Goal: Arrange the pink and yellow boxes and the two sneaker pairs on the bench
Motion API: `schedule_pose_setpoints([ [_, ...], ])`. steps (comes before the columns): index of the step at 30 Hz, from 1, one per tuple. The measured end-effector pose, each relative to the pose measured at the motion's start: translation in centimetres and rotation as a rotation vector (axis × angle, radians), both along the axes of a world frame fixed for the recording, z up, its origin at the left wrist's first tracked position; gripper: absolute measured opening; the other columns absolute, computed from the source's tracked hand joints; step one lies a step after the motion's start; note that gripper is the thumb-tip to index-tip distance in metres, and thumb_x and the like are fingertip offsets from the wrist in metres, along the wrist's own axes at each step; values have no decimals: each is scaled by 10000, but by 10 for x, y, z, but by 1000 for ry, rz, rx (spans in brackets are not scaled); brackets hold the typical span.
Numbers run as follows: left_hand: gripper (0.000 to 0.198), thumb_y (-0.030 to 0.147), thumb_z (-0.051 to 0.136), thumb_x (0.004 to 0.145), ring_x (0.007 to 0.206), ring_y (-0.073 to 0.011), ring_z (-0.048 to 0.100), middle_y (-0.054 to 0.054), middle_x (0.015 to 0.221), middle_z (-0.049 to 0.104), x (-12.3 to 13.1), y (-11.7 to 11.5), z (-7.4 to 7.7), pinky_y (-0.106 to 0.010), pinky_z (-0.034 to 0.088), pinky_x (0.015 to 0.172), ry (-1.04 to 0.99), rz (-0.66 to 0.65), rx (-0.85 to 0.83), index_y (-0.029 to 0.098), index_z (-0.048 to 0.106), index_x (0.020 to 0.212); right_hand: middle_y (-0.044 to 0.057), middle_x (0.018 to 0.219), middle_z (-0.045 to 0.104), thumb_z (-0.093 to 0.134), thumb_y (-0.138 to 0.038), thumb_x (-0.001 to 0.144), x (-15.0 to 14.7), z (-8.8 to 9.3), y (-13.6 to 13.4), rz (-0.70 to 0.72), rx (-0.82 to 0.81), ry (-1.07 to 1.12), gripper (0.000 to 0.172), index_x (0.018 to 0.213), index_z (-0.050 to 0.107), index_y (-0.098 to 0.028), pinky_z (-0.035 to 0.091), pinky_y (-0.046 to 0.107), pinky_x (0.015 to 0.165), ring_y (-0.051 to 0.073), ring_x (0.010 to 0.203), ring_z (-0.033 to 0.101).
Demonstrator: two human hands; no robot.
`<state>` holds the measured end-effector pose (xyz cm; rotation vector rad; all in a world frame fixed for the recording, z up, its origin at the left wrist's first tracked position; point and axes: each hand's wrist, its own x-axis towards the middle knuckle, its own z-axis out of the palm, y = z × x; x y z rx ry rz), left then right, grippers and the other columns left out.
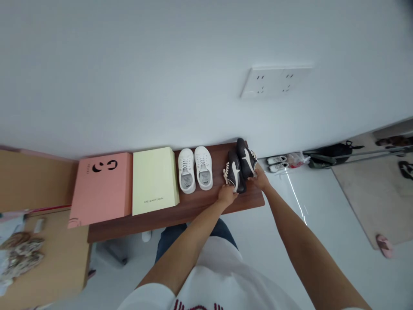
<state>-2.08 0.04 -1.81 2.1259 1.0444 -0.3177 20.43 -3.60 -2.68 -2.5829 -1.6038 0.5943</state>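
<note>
A pair of black sneakers with white stripes and cream laces, the left shoe [234, 171] and the right shoe [246, 158], sits at the right end of a dark wooden bench [174, 221]. My left hand [226, 194] grips the near side of the left shoe. My right hand [260, 179] holds the right shoe from its right side, fingers partly hidden behind it. To the left stand white sneakers [195, 168], then a pale yellow box [155, 181] and a pink box [100, 189].
A white double wall socket panel [275, 82] is above the bench. On the floor to the right are white shoes [276, 163], a dark bag [332, 154], a beige rug [377, 193] and a pink slipper [383, 246]. A wooden table [61, 258] with crumpled items lies at the left.
</note>
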Motion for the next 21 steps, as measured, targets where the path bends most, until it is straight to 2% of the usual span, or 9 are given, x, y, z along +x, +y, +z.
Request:
schedule_pose_setpoints([
  [3, 224, 375, 637, 930, 1146, -246, 648, -98, 1151, 731, -8, 8, 9, -314, 485, 955, -63, -47, 22, 187, 700, 1034, 133, 1085, 716, 606, -352, 902, -2, 6, 2, 41, -15, 61, 386, 1218, 595, -131, 472, 342, 848, 276, 983, 657],
  [7, 205, 329, 572, 952, 1118, -252, 667, -80, 1106, 749, -15, 16, 28, -357, 466, 980, -71, -73, 80, 217, 704, 1061, 149, 1093, 725, 594, -326, 929, -15, 22, 5, 178, -35, -86, 310, 1196, 613, -170, 406, 399, 968, 308, 1078, 624],
  [12, 235, 263, 525, 948, 1138, -264, 656, -88, 1076, 752, -9, 19, 45, -408, 429, 1023, -23, -124, 164, 229, 696, 1107, 141, 1138, 723, 565, -271, 947, -36, 43, 4, 241, -87, -193, 217, 1138, 633, -194, 353, 430, 1009, 299, 1102, 588],
  [16, 254, 202, 511, 945, 1159, -277, 642, -120, 1061, 751, -6, 26, 52, -430, 402, 1039, 8, -142, 201, 199, 696, 1119, 135, 1125, 726, 573, -213, 928, -46, 48, 3, 277, -114, -228, 205, 1123, 635, -203, 325, 439, 1017, 298, 1123, 565],
  [21, 267, 129, 509, 933, 1136, -279, 655, -150, 1071, 744, -2, 38, 53, -420, 403, 1029, 35, -148, 204, 170, 706, 1108, 143, 1132, 724, 577, -184, 928, -55, 47, 6, 323, -134, -242, 186, 1106, 630, -187, 320, 427, 1010, 293, 1116, 569],
])
